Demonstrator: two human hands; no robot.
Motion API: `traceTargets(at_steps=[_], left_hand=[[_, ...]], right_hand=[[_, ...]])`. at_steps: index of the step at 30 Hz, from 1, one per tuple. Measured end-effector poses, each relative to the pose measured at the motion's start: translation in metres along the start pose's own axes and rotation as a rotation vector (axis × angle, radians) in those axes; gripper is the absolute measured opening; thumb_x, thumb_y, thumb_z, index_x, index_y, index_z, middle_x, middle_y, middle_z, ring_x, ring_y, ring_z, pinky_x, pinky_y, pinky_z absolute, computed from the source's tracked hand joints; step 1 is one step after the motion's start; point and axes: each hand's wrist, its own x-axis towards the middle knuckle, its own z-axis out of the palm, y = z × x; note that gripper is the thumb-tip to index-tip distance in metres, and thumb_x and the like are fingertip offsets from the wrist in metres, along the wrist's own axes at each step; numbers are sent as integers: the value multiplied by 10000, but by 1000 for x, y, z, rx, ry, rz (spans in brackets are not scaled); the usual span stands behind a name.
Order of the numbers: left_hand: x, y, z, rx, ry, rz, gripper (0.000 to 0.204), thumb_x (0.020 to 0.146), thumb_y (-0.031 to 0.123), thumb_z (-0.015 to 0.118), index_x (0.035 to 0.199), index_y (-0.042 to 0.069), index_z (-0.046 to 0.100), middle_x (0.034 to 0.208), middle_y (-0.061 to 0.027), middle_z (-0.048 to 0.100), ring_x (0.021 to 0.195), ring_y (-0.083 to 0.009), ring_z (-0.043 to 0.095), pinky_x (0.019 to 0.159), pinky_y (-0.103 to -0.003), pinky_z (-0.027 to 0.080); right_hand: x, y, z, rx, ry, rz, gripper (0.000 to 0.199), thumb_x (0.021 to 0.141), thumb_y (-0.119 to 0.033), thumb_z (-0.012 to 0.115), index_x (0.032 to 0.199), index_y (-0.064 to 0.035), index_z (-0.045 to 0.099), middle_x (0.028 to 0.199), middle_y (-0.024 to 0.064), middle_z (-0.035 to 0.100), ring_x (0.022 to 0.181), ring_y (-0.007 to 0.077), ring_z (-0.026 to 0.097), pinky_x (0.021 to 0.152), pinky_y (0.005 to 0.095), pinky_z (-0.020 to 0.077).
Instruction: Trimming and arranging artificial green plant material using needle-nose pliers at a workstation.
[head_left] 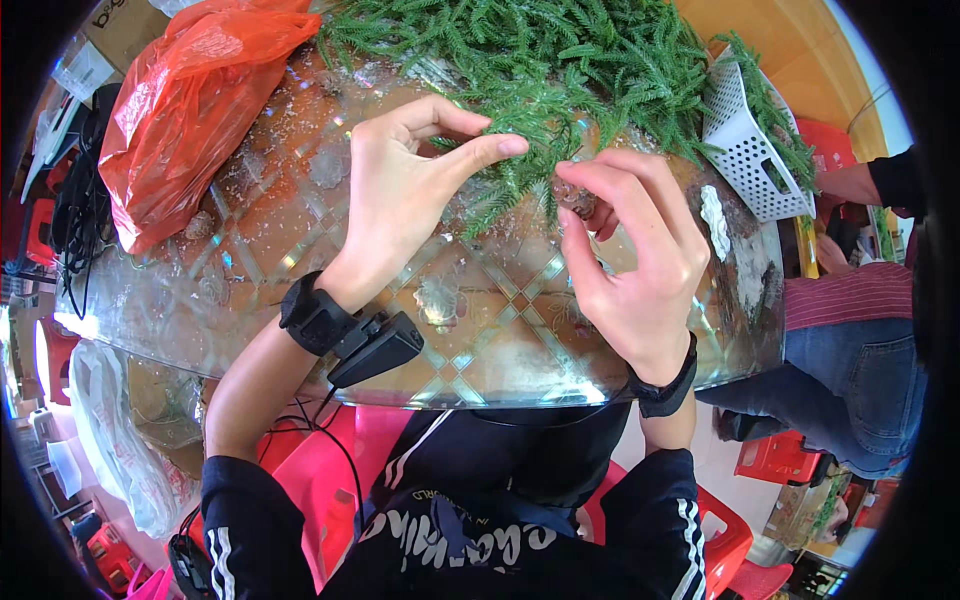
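My left hand pinches the tip of a green artificial pine sprig between thumb and forefinger, above the glass tabletop. Close beside it, my right hand has thumb and fingers closed around a small brown pine cone. The cone sits right against the sprig's lower end; my fingers partly cover it, and I cannot tell if the two are joined. Both wrists wear black straps, and a black box-shaped device hangs at the left one.
A heap of green sprigs covers the table's far side. At right stands a white perforated basket with more greenery; a red plastic bag lies at left, a small cone beside it. Another person is at the right.
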Motion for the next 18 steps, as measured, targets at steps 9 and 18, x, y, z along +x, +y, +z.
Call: traceTargets(at_steps=[9,18], left_hand=[[-3,3,2,-38,22,-57,207,707,118,734,791,-40,630,694,-32,621,621,-37,536,558,-170,421],[-3,3,2,40,-14,13,197,713,119,728,788,-37,634,689,-36,620,633,-40,538,566,-176,422]], right_hand=[[-4,-4,1,13,-67,57,296,623,89,629,895,-26,608,863,78,548,557,122,515,512,235,420],[-4,-2,2,-18,-25,19,289,629,80,632,895,-29,605,875,80,559,557,120,528,511,228,426]])
